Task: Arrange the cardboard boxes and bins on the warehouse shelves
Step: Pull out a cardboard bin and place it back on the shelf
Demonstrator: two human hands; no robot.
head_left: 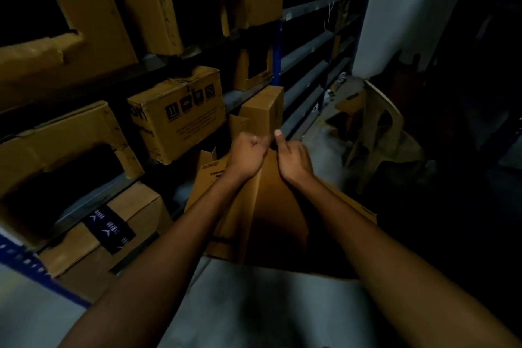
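Shelves point(310, 10) packed with cartons run along my left. The folded cardboard box point(271, 220) is right under my forearms, and my left hand point(248, 155) and right hand point(292, 159) clutch its far edge, fingers curled tight.

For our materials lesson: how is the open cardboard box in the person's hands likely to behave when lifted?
Probably light: the open cardboard box looks empty, and the left hand and right hand hold it by its top edge alone. Likely floppy: its panels bend along creases.
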